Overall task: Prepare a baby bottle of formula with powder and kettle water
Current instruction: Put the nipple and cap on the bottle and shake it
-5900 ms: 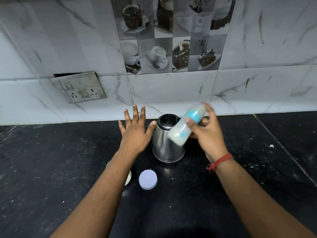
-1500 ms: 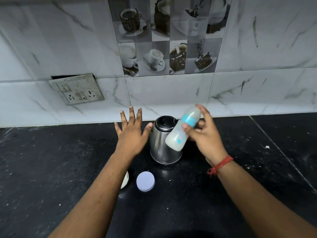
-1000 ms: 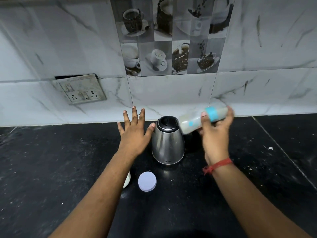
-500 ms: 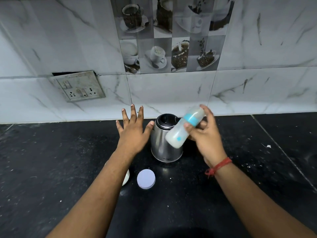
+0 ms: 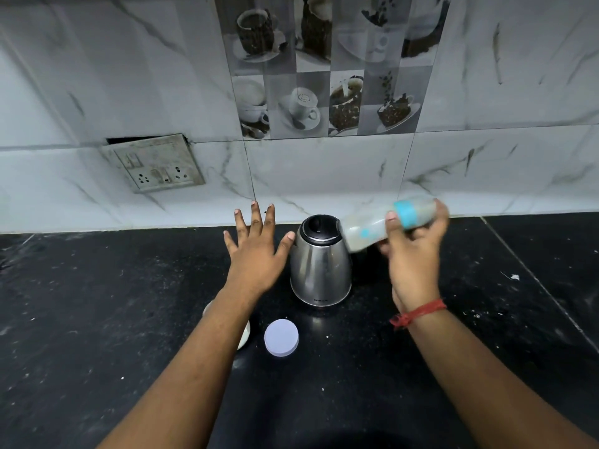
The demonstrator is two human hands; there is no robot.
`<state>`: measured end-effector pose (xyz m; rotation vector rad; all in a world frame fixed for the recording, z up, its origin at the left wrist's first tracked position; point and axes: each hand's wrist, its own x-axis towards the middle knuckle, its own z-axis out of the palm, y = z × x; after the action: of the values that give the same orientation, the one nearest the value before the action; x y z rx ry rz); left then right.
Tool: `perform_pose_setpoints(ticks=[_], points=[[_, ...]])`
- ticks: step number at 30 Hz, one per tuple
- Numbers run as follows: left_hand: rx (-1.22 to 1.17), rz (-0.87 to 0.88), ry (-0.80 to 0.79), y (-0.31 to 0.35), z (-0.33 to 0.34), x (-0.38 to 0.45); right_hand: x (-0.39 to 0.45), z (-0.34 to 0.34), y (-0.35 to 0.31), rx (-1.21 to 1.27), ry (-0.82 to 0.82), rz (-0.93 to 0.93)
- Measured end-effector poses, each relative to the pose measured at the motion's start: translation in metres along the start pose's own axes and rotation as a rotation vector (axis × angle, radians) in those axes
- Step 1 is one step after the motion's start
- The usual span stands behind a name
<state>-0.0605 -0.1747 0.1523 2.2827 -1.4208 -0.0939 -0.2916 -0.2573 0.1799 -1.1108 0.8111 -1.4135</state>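
My right hand [image 5: 413,254] grips a baby bottle [image 5: 366,231] with a blue collar and milky liquid inside. The bottle lies nearly flat, its base pointing left over the kettle's right shoulder, and it is blurred. A steel kettle [image 5: 319,264] with a black lid stands on the black counter between my hands. My left hand [image 5: 257,251] hovers with fingers spread just left of the kettle, its thumb tip close to the lid rim. A round pale lid [image 5: 281,337] lies flat in front of the kettle. A white container [image 5: 244,332] shows partly beneath my left forearm.
The black stone counter [image 5: 97,319] runs left and right, with white specks on the right side. A marble-tiled wall stands behind it, with a loose switch and socket plate [image 5: 154,163] at the left.
The bottle has swung from tilted base-down to nearly level, as it also did a second ago. My left hand and the kettle stay where they were.
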Motion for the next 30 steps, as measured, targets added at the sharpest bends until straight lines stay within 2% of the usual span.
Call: perform_pose_setpoints(ticks=[2, 3, 4, 7, 8, 9, 12, 13, 17, 23, 30], points=[[-0.002, 0.006, 0.002, 0.001, 0.0, 0.001, -0.004, -0.002, 0.005, -0.14, -0.241, 0.088], [-0.002, 0.007, 0.006, 0.001, -0.001, 0.002, 0.0, -0.006, 0.004, -0.157, -0.274, 0.099], [-0.002, 0.008, 0.01, 0.001, -0.001, 0.002, 0.005, -0.011, 0.0, -0.119, -0.22, 0.084], [-0.004, 0.001, 0.012, 0.001, -0.003, 0.002, 0.014, -0.014, -0.009, 0.05, 0.135, -0.001], [-0.002, 0.002, 0.01, 0.002, -0.003, 0.002, 0.011, -0.011, -0.006, 0.03, 0.178, -0.02], [-0.001, 0.007, 0.007, 0.004, -0.002, 0.002, 0.006, -0.008, 0.0, -0.032, 0.124, -0.019], [0.002, 0.024, 0.008, 0.008, 0.001, 0.003, -0.009, -0.001, 0.017, -0.294, -0.367, 0.101], [0.004, 0.028, 0.015, 0.009, 0.002, 0.003, -0.011, -0.002, 0.02, -0.324, -0.443, 0.138], [0.007, 0.04, 0.009, 0.009, 0.006, 0.0, -0.006, -0.009, 0.023, -0.272, -0.27, 0.118], [0.055, 0.096, -0.041, 0.011, 0.031, -0.025, -0.013, -0.019, 0.036, -0.322, -0.308, 0.093], [0.149, 0.161, -0.066, 0.003, 0.072, -0.06, -0.029, -0.037, 0.057, -0.552, -0.326, 0.053]])
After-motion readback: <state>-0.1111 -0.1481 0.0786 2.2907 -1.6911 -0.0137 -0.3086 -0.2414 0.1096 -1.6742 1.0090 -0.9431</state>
